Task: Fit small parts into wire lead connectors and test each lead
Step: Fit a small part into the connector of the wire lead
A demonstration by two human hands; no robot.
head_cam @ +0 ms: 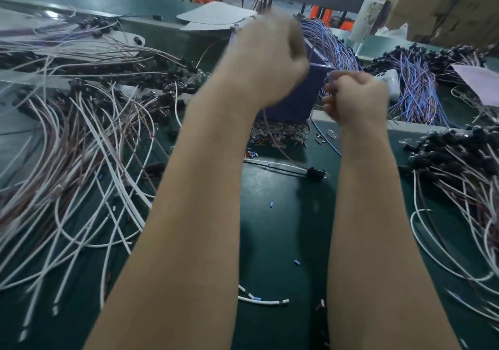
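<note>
Above the table (270,228), the left hand (270,58) grips a brown lead (280,144).

Desk (270,228) is pretty buried. There's a tangle of leads (81,147) on the left and a second tangle (459,174) on the right. The box (297,101) sits mid-desk toward the back, with a heap of small parts (280,133) right in front and one loose lead (314,172) nearer still. A bottle (370,12) stands back right.
</note>
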